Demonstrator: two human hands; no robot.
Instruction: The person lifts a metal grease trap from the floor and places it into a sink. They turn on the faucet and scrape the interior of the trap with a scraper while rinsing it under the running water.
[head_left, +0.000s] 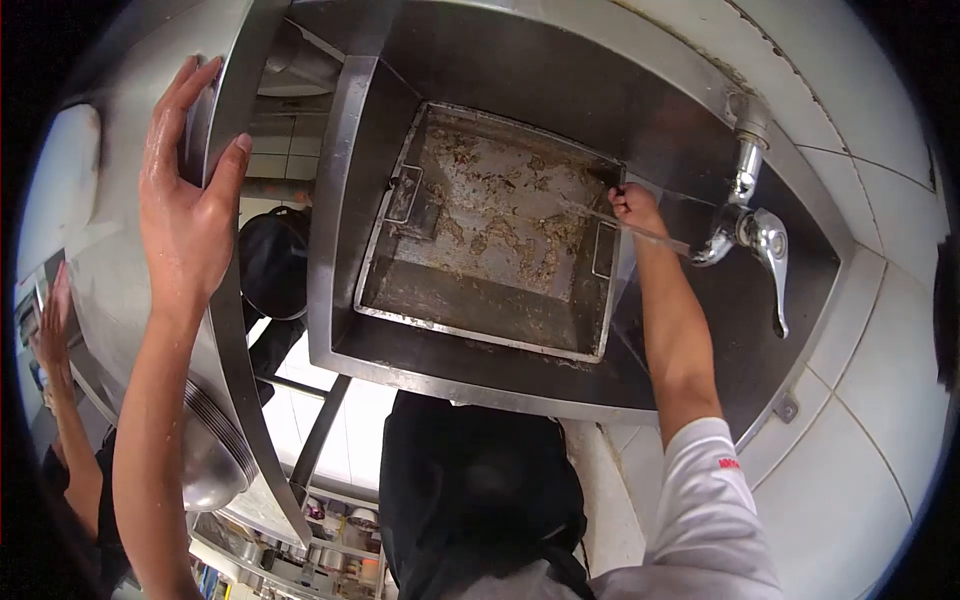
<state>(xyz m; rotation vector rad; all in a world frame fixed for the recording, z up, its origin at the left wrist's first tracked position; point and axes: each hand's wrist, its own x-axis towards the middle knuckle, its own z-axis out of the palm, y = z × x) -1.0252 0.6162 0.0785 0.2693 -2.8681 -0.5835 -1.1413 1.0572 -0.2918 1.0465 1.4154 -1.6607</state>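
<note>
A rectangular metal pan (480, 322) with a wire handle on each side lies in a steel sink (345, 230). Brown, flaky residue and shallow liquid cover its bottom. My right hand (637, 207) is closed at the pan's right rim, its fingers curled over the edge just above the right handle (604, 250). A thin stream of water (655, 238) runs from the faucet (745, 235) past this hand into the pan. My left hand (190, 215), wet, rests on the edge of a steel counter (225, 90) with thumb and fingers apart, holding nothing.
Another person's hand (52, 320) shows at the far left. A steel bowl (210, 455) stands by the counter's near end. Between counter and sink is a gap with a black round container (275, 262). White wall tiles (850, 430) border the sink on the right.
</note>
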